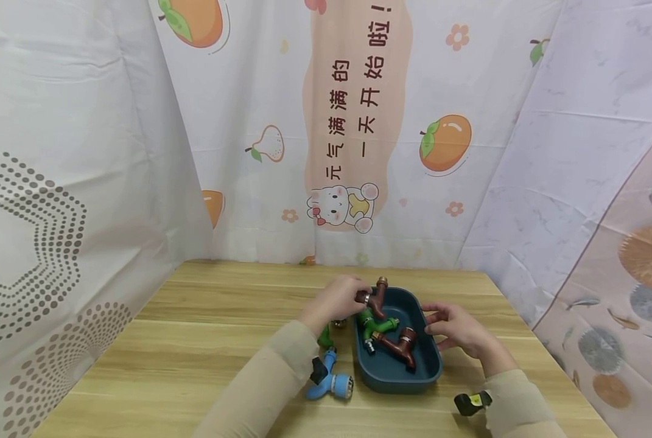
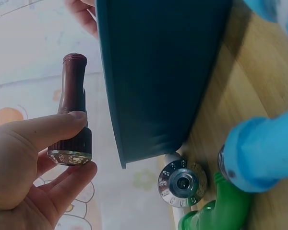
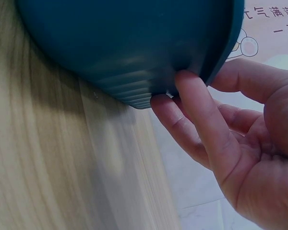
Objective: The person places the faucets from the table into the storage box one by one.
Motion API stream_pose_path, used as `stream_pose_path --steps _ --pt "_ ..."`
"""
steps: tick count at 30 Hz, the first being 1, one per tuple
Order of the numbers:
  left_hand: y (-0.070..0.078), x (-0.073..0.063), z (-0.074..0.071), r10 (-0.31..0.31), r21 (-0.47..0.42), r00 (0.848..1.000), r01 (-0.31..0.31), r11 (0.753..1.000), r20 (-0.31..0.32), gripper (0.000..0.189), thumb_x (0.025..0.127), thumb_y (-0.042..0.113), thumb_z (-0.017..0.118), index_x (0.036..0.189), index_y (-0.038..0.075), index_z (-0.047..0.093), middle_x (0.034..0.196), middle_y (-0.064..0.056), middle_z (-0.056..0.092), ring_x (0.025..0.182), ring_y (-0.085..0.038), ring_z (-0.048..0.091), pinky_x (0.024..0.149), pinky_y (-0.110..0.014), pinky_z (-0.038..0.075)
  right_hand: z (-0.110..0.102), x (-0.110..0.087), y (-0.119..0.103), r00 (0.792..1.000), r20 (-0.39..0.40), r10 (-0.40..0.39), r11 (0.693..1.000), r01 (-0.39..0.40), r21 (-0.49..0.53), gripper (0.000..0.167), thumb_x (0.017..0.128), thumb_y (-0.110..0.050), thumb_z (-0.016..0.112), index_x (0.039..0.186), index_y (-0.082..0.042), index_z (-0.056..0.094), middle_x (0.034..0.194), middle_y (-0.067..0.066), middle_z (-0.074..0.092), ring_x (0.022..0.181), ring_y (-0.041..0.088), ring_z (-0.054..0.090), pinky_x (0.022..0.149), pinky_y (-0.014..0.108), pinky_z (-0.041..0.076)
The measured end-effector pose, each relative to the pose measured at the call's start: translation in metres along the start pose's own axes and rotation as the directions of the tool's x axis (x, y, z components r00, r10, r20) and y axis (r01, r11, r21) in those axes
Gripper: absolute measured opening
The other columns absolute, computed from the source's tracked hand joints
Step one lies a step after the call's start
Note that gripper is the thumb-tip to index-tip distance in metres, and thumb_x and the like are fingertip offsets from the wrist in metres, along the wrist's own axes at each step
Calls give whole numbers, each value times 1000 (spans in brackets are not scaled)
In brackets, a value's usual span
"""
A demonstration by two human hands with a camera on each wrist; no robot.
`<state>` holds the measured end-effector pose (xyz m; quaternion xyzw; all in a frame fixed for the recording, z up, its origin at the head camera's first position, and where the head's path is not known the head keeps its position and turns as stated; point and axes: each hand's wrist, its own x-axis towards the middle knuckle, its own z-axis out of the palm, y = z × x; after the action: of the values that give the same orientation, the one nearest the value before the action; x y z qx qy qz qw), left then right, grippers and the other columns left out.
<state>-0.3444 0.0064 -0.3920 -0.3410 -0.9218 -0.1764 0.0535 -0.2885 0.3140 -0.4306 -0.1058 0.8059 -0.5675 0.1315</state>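
Observation:
My left hand (image 1: 339,298) pinches a brown plastic tap (image 2: 75,88) between thumb and fingers, over the left far part of a dark blue tray (image 1: 401,387). The tap's round metal end faces down in the left wrist view. On the tray's right side, my right hand (image 1: 459,330) holds the wall, fingertips against the outside and thumb at the rim, its tip hidden there. Inside the tray lie a green tap (image 1: 371,326) and another brown tap (image 1: 405,348).
Left of the tray, a blue tap (image 1: 326,389) lies on the wooden table (image 1: 205,340), partly behind my left sleeve. Beyond it are a green tap (image 1: 324,336) and a metal-ended piece (image 2: 182,183). Printed curtains (image 1: 260,201) hang behind and at both sides.

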Motion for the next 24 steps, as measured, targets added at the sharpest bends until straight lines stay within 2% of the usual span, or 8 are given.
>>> stream_pose_path --steps 10,18,24 --pt "4 7 9 -8 5 1000 8 1000 18 28 93 20 76 121 18 75 125 -2 66 105 -13 60 86 -25 51 0 0 -1 1000 1 7 1000 -7 -1 66 93 -2 66 150 9 36 123 29 58 99 28 63 69 47 60" --pt "11 7 9 28 31 999 -29 999 31 28 93 21 77 121 17 75 123 -1 67 105 -12 61 83 -23 51 -1 1 0 1000 4 1 1000 -1 2 66 93 -2 66 150 10 36 124 30 58 99 28 63 69 48 60" --pt "14 9 13 21 38 999 -23 999 46 29 94 22 76 123 18 74 126 -2 66 111 -14 61 86 -23 50 0 0 0 1000 11 -4 1000 3 12 66 93 -1 65 151 10 34 125 32 57 100 29 64 69 48 60"
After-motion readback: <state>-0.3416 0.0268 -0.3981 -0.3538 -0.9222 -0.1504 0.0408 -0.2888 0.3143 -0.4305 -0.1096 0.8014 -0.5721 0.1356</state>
